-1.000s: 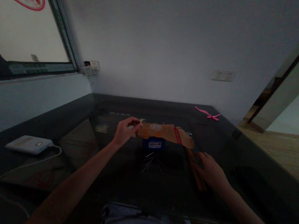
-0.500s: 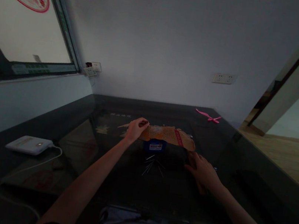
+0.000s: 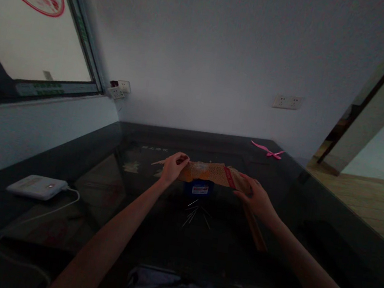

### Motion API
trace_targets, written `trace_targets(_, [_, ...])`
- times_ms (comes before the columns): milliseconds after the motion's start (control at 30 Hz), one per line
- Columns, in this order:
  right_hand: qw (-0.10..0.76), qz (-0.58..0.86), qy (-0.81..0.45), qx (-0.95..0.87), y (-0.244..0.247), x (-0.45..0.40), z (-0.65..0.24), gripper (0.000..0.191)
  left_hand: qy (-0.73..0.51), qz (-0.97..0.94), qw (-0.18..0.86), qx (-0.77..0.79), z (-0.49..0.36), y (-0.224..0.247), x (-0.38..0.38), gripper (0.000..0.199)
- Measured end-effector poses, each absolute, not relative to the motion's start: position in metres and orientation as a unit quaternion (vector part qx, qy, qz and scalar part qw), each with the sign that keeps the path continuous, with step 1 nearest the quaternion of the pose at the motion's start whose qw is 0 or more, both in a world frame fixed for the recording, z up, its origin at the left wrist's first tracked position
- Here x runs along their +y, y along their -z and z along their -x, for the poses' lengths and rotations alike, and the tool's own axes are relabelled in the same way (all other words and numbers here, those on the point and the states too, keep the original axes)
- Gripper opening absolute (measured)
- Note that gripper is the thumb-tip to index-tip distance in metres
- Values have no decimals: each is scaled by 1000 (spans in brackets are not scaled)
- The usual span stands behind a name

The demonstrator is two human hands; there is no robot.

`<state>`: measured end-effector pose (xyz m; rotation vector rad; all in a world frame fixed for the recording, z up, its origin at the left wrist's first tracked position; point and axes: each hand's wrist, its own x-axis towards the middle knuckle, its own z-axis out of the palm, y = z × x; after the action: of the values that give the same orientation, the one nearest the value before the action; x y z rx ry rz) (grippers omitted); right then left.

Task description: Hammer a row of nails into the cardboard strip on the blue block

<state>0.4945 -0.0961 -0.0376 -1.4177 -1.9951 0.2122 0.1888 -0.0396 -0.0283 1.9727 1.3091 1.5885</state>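
A tan, dotted piece of what looks like fabric [image 3: 211, 172], with a dark red band near its right end, stretches over a blue box [image 3: 200, 188] with a white label. My left hand [image 3: 175, 165] pinches the piece at its left end. At the right end my right hand [image 3: 256, 197] has its fingers on top and its thumb below, gripping the edge. Several thin needle-like pins [image 3: 196, 213] lie fanned out in front of the box. Below my right hand a narrow brown wooden-looking strip [image 3: 254, 229] slants toward me.
On the dark glossy table [image 3: 162, 245], a white power bank [image 3: 39, 187] with a white cable [image 3: 54, 212] is at the left. A pink ribbon [image 3: 266, 149] lies at the far right. A dark flat object [image 3: 334, 256] lies at the right, dim in outline.
My right hand has moved up and left from beside the piece onto its right end. More of the brown strip shows now. The left hand stays nearly still.
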Motion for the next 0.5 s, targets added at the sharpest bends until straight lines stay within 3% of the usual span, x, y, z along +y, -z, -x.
trace_targets(267, [350,522,-92,-772,42,-86,-496,43,-557,-678,147,455,-187,31,-40,15])
trace_targets(500, [352,526,-113,-766,45,-89,-496,46,-560,-683,140,448,-188,31,-41,16])
